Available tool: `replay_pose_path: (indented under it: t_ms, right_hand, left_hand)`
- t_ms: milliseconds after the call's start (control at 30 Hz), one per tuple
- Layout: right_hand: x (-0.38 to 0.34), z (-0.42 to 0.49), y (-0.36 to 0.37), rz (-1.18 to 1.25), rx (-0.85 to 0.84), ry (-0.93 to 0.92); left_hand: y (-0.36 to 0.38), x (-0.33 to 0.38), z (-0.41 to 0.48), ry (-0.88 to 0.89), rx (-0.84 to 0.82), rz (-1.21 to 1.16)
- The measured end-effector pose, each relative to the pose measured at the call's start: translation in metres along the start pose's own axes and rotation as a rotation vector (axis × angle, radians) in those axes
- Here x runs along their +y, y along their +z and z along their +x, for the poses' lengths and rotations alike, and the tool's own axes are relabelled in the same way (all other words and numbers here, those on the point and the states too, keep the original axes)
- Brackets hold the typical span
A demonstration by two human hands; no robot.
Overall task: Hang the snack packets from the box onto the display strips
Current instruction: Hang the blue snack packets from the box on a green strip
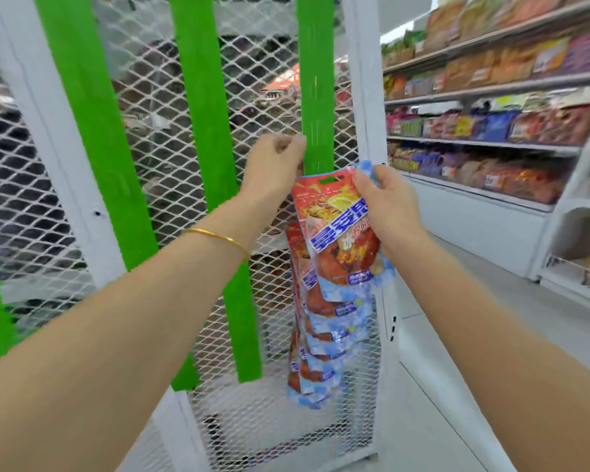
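1. The left hand (pixel 273 168) is closed up. Its fingers curl against the left edge of the right-hand display strip (pixel 315 80) and pinch it just above the packet (blur hides whether a hook sits between the fingertips).
2. The right hand (pixel 385 202) pinches the top right corner of a red-and-blue snack packet (pixel 338 233), thumb on the printed face and the other fingers behind. The packet is held upright against the strip, with green showing through its hang slot (pixel 327 180).
3. Beneath it, a column of hung packets (pixel 321 335) overlaps down the lower part of the same strip. The middle strip (pixel 205 131) on the white mesh rack (pixel 150 80) carries nothing that shows. The box is out of view.
4. The step in hand looks to be threading the slot onto the next free hook above the column, so this strip seems roughly half filled.
5. To do it well, the left hand should hold the strip taut and flat, so it cannot swing back towards the mesh as the packet presses on it.
6. A corner pinch lets the packet twist (it already sits a little askew). Sliding the grip nearer the slot would bring the opening square to the hook.
7. Push the slot fully over the hook, then let the packet's weight settle before letting go. A half-caught slot would probably drop it or knock the packets below.
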State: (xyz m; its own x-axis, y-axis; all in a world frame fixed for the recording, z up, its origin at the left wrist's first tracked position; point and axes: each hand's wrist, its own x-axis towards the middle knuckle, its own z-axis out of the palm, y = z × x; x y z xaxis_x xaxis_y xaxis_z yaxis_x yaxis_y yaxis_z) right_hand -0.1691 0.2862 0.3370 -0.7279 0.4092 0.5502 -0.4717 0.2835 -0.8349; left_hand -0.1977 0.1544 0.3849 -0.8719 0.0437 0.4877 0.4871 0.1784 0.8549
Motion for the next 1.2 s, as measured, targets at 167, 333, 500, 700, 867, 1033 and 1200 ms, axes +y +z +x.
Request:
replay_pose_path:
  t_ms: [167,333,500,700,867,1033,1200]
  right_hand:
    - [-0.005,0.018,0.012,-0.04,0.017,-0.038]
    - [-0.008,0.023,0.015,-0.161,0.041,-0.078]
    - [0.006,0.011,0.012,-0.247,0.013,-0.043]
    - [0.021,-0.007,0.007,-0.254,-0.015,0.046]
    - [-0.006,-0.015,0.008,-0.148,-0.008,-0.043]
    - [-0.008,-0.012,0.007,-0.156,0.004,0.003]
    - [-0.001,-0.016,-0.004,-0.037,0.042,0.028]
  left_hand:
    - [0.006,0.006,0.008,-0.015,0.032,0.142]
    - [0.006,0.01,0.008,-0.035,0.029,0.159]
    - [0.002,0.006,0.009,0.013,0.025,0.169]
    - [-0.003,0.001,0.004,-0.017,0.011,0.16]
    - [-0.004,0.001,0.0,-0.043,0.006,0.138]
    - [-0.002,0.008,0.0,-0.076,0.01,0.165]
    - [-0.001,0.009,0.0,-0.088,0.015,0.154]
